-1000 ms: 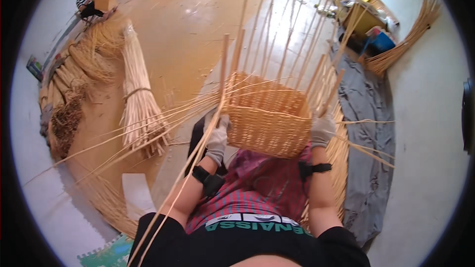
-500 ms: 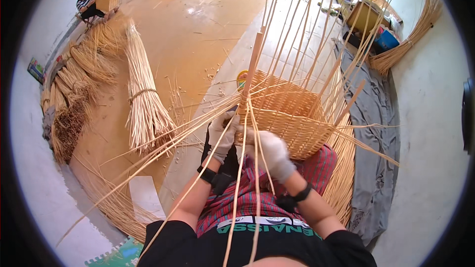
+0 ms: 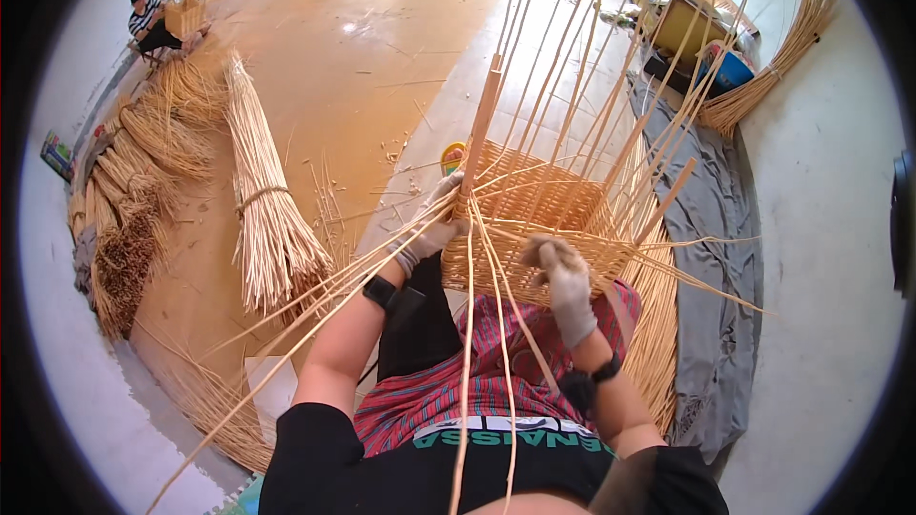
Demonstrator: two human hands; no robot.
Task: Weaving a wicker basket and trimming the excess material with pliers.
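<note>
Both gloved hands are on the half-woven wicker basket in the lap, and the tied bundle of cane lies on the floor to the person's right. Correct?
Not quite. The head view shows the tied bundle of cane on the person's left. Both the left hand and right hand are on the wicker basket.

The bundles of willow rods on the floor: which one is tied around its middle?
The pale straight bundle nearest the left hand; a band circles its middle. The darker bundles behind lie heaped.
</note>
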